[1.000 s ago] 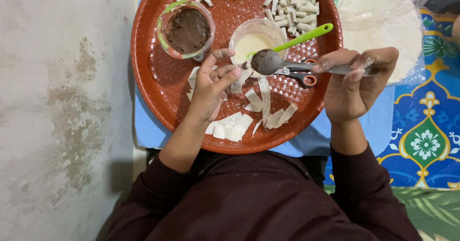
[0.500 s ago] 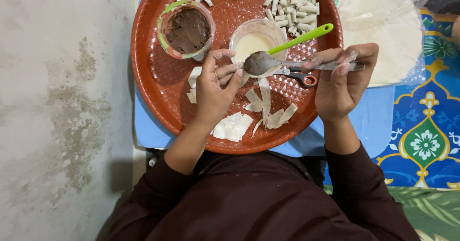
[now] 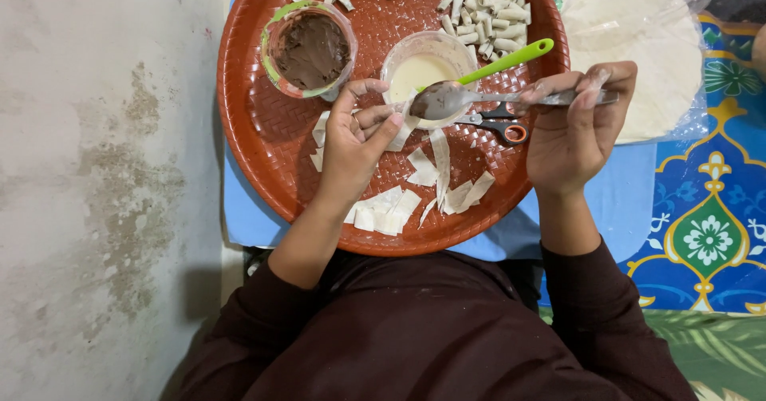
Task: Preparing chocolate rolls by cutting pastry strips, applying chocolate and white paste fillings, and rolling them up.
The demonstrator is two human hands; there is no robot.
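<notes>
Over a round red woven tray (image 3: pixel 263 130) on a blue-covered worktop, a clear plastic bag of flat white wrappers (image 3: pixel 638 50) lies at right, off the tray. The right hand (image 3: pixel 570 126) is closed on a metal spoon (image 3: pixel 447 98), its bowl touching a pale pastry strip (image 3: pixel 405 126) pinched in the left hand (image 3: pixel 355 142). A tub of brown filling (image 3: pixel 311 50) and a cup of pale paste (image 3: pixel 419 70) with a green-handled tool (image 3: pixel 511 59) stand behind; scissors (image 3: pixel 499 126) lie beneath the spoon.
</notes>
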